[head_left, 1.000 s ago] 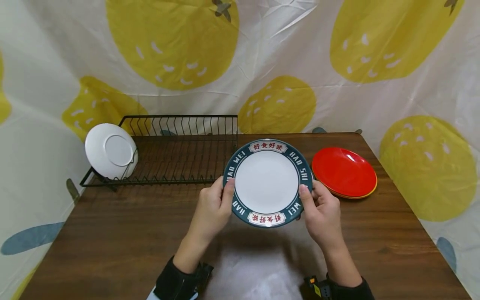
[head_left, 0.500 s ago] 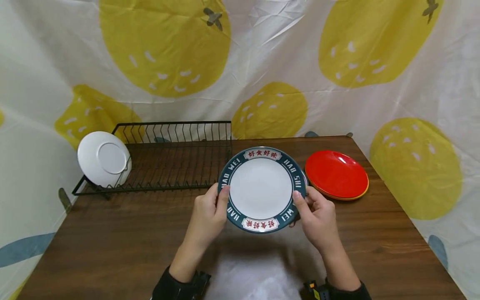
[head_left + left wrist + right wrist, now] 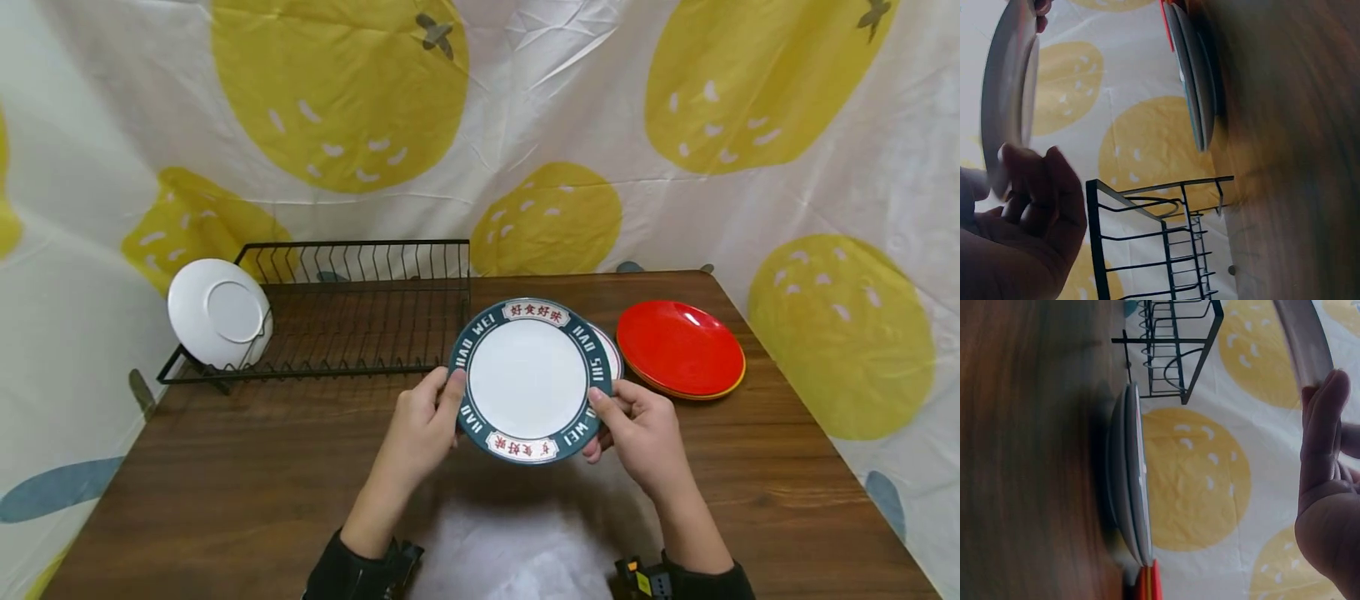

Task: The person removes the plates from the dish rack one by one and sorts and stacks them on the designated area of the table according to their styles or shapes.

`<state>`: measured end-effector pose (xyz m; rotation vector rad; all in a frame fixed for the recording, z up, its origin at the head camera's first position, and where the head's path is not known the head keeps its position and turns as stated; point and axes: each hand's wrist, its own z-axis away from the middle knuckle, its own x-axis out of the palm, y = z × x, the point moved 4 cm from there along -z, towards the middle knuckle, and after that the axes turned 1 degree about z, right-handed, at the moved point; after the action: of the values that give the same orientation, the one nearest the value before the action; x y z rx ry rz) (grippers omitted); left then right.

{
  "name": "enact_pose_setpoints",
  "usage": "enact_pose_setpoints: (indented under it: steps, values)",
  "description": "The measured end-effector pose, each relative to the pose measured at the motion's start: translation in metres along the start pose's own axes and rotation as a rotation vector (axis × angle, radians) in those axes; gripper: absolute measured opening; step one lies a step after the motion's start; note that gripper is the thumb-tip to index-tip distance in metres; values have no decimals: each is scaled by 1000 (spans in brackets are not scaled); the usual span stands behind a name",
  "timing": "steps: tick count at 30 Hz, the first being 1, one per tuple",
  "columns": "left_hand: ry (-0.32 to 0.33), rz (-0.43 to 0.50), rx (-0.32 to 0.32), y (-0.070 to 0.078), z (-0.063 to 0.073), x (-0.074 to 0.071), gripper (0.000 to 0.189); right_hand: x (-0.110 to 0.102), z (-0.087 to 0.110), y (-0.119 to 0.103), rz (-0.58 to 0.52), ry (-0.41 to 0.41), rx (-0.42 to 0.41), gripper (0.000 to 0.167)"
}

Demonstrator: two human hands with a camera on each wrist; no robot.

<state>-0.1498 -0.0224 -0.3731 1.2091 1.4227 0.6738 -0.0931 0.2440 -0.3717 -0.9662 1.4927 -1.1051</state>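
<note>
A round plate (image 3: 528, 379) with a white middle and a dark teal rim, printed with letters and red characters, is held up over the table by both hands. My left hand (image 3: 423, 425) grips its left edge, thumb on the face and fingers behind. On the opposite edge my right hand (image 3: 643, 429) pinches the rim the same way. In the left wrist view the plate (image 3: 1007, 94) stands nearly edge-on. Beyond it lies a small stack of white plates (image 3: 1127, 475), mostly hidden in the head view, where a sliver of white rim (image 3: 611, 350) shows.
A black wire dish rack (image 3: 360, 367) stands at the back left. One white plate (image 3: 213, 312) leans upright in its left end, underside facing me. Red plates (image 3: 681, 348) with a yellow edge lie stacked at the right on the wooden table (image 3: 247, 483). A fruit-patterned cloth (image 3: 525, 92) hangs behind.
The held plate has dropped slightly and tilted a little, and more of the white rim behind it shows at its right. Both hands keep their grip. The head view has shifted slightly.
</note>
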Motion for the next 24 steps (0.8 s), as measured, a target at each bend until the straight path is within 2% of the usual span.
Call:
enact_pose_setpoints:
  steps: [2,5,12,24]
  values:
    - [-37,0,-50,-4,-1,2,36,0,-2,4,-25,17,68,31]
    - [-66,-25,-79,-9,-2,2,33,-3,-6,13,-61,54,170,34]
    - [-60,-52,-118,-9,-4,-4,29,-9,-17,34,-82,112,311,39]
    - [-29,-57,-89,-10,-6,-16,30,-10,-26,65,-177,126,456,47]
